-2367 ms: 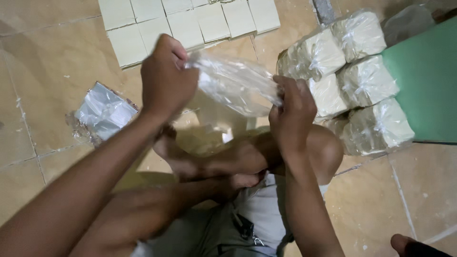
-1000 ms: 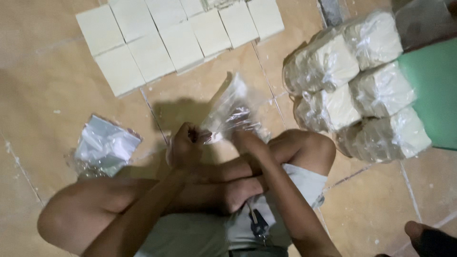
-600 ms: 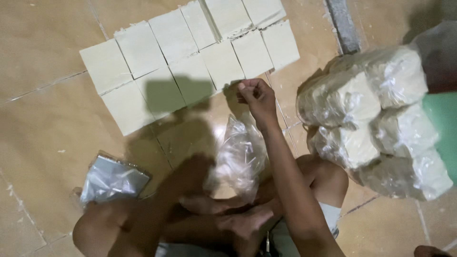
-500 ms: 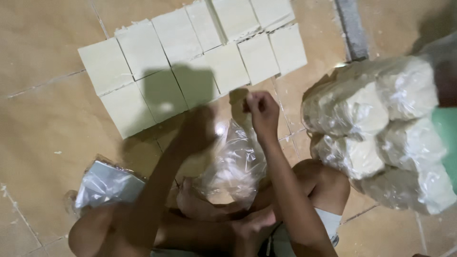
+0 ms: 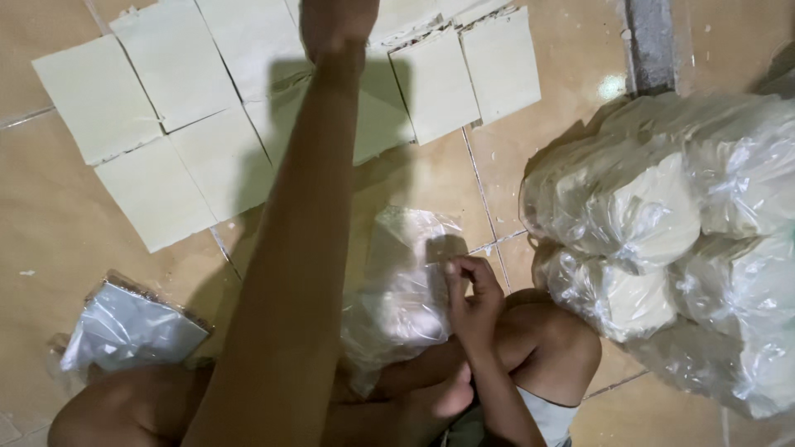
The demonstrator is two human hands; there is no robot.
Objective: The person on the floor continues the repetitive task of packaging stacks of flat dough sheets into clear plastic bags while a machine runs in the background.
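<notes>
The left hand (image 5: 335,25) reaches far forward over the pale square sheets (image 5: 207,108) laid on the floor tiles, its grasp impossible to tell, while the right hand (image 5: 474,302) stays near the lap pinching the clear plastic bag's (image 5: 402,290) edge.

Pale cream square sheets (image 5: 207,124), clear plastic bag (image 5: 406,290), tan floor tiles (image 5: 50,248).

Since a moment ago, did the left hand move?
Yes. The left hand has reached forward, away from the clear plastic bag, and now rests on the pale square sheets on the floor. The right hand pinches the bag.
</notes>
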